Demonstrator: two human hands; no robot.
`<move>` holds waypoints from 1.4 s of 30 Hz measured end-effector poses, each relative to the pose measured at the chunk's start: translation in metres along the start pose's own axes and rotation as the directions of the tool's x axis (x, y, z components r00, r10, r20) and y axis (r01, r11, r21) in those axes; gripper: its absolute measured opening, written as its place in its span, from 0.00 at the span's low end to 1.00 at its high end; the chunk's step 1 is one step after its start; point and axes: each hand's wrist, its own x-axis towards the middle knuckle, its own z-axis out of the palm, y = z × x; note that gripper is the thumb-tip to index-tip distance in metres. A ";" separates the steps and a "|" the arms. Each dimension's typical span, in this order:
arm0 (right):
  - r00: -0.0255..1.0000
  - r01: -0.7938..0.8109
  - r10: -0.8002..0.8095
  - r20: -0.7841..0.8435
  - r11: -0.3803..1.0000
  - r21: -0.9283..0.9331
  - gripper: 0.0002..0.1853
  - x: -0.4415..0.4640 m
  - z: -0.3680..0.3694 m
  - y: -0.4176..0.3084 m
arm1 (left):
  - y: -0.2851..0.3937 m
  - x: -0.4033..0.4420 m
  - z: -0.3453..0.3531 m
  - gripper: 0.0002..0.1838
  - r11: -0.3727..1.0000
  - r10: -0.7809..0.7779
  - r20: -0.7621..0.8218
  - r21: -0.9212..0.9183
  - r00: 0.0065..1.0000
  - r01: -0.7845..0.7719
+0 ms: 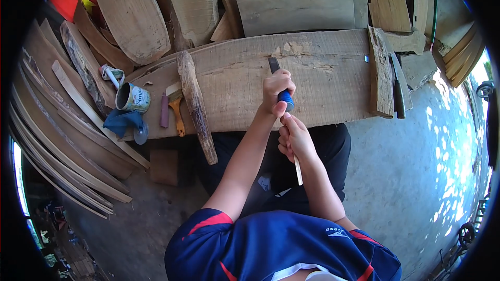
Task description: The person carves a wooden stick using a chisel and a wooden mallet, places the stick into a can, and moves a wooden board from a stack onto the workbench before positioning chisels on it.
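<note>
1. Head view, hands: The left hand (278,91) is closed in a fist around the blue handle of what looks like a chisel (273,64), its dark blade pointing away from the person above a wide wooden board (234,99). The right hand (297,138), just beside it and nearer the body, is curled shut on a thin pale wooden strip (298,170), whose end sticks out toward the person.
2. Head view, surroundings: A rough stick (194,99) lies across the board's left part. Left of it are an orange-handled tool (179,117), a purple tube (165,110), a can (138,98) and a blue cloth (122,121). A knife (398,88) lies at the right end.
</note>
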 end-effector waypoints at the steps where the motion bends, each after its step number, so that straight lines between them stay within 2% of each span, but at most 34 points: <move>1: 1.000 -0.006 0.006 -0.004 1.000 0.006 0.12 0.000 -0.002 -0.001 | 0.001 0.000 0.000 0.35 1.000 0.003 0.001 0.003 1.000 -0.003; 3: 1.000 0.002 -0.002 -0.007 1.000 0.003 0.12 0.001 -0.007 -0.004 | 0.002 0.001 0.000 0.34 1.000 -0.026 -0.050 0.006 0.998 0.026; 4: 1.000 -0.019 0.018 0.024 0.998 0.052 0.08 0.001 -0.012 -0.009 | 0.004 0.000 0.001 0.34 1.000 -0.019 -0.051 0.009 0.999 0.019; 6: 1.000 0.000 0.002 -0.012 0.992 0.128 0.05 -0.007 -0.011 -0.020 | 0.008 -0.002 0.002 0.34 0.998 -0.048 -0.112 0.039 0.993 0.053; 7: 0.998 0.066 -0.063 -0.019 0.984 0.166 0.08 -0.009 -0.013 -0.022 | 0.009 -0.004 0.000 0.34 0.997 -0.070 -0.131 0.021 0.989 0.073; 9: 0.982 0.148 -0.170 0.082 0.963 0.226 0.09 -0.016 -0.019 -0.030 | 0.016 -0.005 -0.005 0.34 0.992 -0.127 -0.151 -0.008 0.980 0.128; 10: 0.934 0.149 -0.214 0.286 0.961 0.234 0.15 -0.013 -0.030 -0.035 | 0.018 -0.002 -0.006 0.34 0.989 -0.150 -0.207 -0.044 0.967 0.144; 12: 0.859 0.188 -0.276 0.430 0.953 0.236 0.23 -0.014 -0.037 -0.045 | 0.019 0.001 -0.010 0.34 0.980 -0.189 -0.294 -0.112 0.937 0.162; 13: 0.799 0.267 -0.353 0.487 0.933 0.240 0.29 -0.017 -0.038 -0.048 | 0.018 0.003 -0.012 0.33 0.978 -0.198 -0.342 -0.126 0.918 0.164; 14: 0.729 0.324 -0.413 0.546 0.911 0.256 0.30 -0.020 -0.038 -0.053 | 0.017 0.004 -0.015 0.33 0.976 -0.208 -0.390 -0.140 0.897 0.165; 15: 0.807 0.377 -0.409 0.426 0.912 0.162 0.30 -0.022 -0.039 -0.056 | 0.021 0.004 -0.021 0.30 0.964 -0.243 -0.388 -0.194 0.889 0.179; 16: 0.696 0.534 -0.542 0.472 0.829 0.164 0.27 -0.027 -0.039 -0.056 | 0.025 0.004 -0.025 0.28 0.964 -0.253 -0.411 -0.186 0.876 0.191; 17: 0.699 0.609 -0.570 0.433 0.791 0.058 0.27 -0.032 -0.040 -0.058 | 0.028 0.004 -0.028 0.27 0.963 -0.263 -0.435 -0.178 0.861 0.204; 18: 0.696 0.669 -0.600 0.395 0.741 -0.053 0.26 -0.035 -0.041 -0.060 | 0.035 0.003 -0.033 0.22 0.951 -0.297 -0.445 -0.214 0.845 0.221; 19: 0.725 0.686 -0.617 0.307 0.689 -0.236 0.19 -0.038 -0.039 -0.064 | 0.041 0.002 -0.037 0.19 0.953 -0.295 -0.447 -0.194 0.845 0.231; 20: 0.724 0.664 -0.640 0.257 0.545 -0.513 0.15 -0.038 -0.039 -0.068 | 0.047 0.002 -0.042 0.17 0.955 -0.295 -0.449 -0.172 0.844 0.242; 21: 0.710 0.564 -0.671 0.214 0.360 -0.743 0.11 -0.038 -0.037 -0.073 | 0.053 0.003 -0.047 0.14 0.964 -0.266 -0.414 -0.118 0.871 0.238; 22: 0.502 0.578 -0.814 0.291 0.066 -0.813 0.07 -0.039 -0.031 -0.077 | 0.059 0.004 -0.051 0.14 0.964 -0.267 -0.417 -0.115 0.869 0.241; 24: 0.303 0.533 -0.836 0.458 -0.250 -0.809 0.07 -0.039 -0.027 -0.087 | 0.068 0.007 -0.058 0.13 0.963 -0.135 -0.296 0.186 0.946 0.196; 26: 0.254 0.641 -0.872 0.419 -0.172 -0.748 0.07 -0.033 -0.026 -0.093 | 0.071 0.016 -0.059 0.13 0.962 -0.070 -0.273 0.235 0.959 0.137; 27: 0.244 0.695 -0.893 0.378 -0.111 -0.711 0.07 -0.030 -0.025 -0.095 | 0.074 0.019 -0.057 0.13 0.975 -0.100 -0.295 0.161 0.950 0.152; 28: 0.177 0.715 -0.893 0.413 -0.172 -0.678 0.08 -0.026 -0.024 -0.099 | 0.077 0.021 -0.056 0.12 0.983 -0.131 -0.313 0.084 0.941 0.165; 29: 0.177 0.716 -0.892 0.416 -0.173 -0.676 0.08 -0.025 -0.023 -0.099 | 0.080 0.023 -0.054 0.12 0.983 -0.129 -0.315 0.086 0.940 0.164; 31: 0.286 0.770 -0.912 0.293 0.037 -0.637 0.07 -0.031 -0.012 -0.101 | 0.088 0.029 -0.050 0.13 0.953 -0.279 -0.436 -0.019 0.855 0.302; 32: 0.284 0.769 -0.913 0.293 0.034 -0.638 0.07 -0.034 -0.007 -0.103 | 0.088 0.031 -0.049 0.13 0.962 -0.260 -0.463 -0.049 0.847 0.269; 34: 0.156 0.670 -0.914 0.375 -0.181 -0.720 0.07 -0.041 0.002 -0.107 | 0.096 0.033 -0.047 0.14 0.950 -0.311 -0.535 -0.150 0.786 0.274; 39: 0.164 0.788 -0.912 0.376 -0.108 -0.606 0.06 -0.035 0.010 -0.116 | 0.108 0.032 -0.038 0.13 0.946 -0.325 -0.616 -0.219 0.717 0.240; 41: 0.339 0.855 -0.866 0.368 0.121 -0.504 0.06 -0.036 0.013 -0.117 | 0.112 0.032 -0.032 0.15 0.960 -0.278 -0.628 -0.197 0.727 0.198; 42: 0.339 0.856 -0.866 0.367 0.122 -0.502 0.06 -0.037 0.015 -0.117 | 0.114 0.034 -0.030 0.15 0.960 -0.278 -0.627 -0.195 0.728 0.199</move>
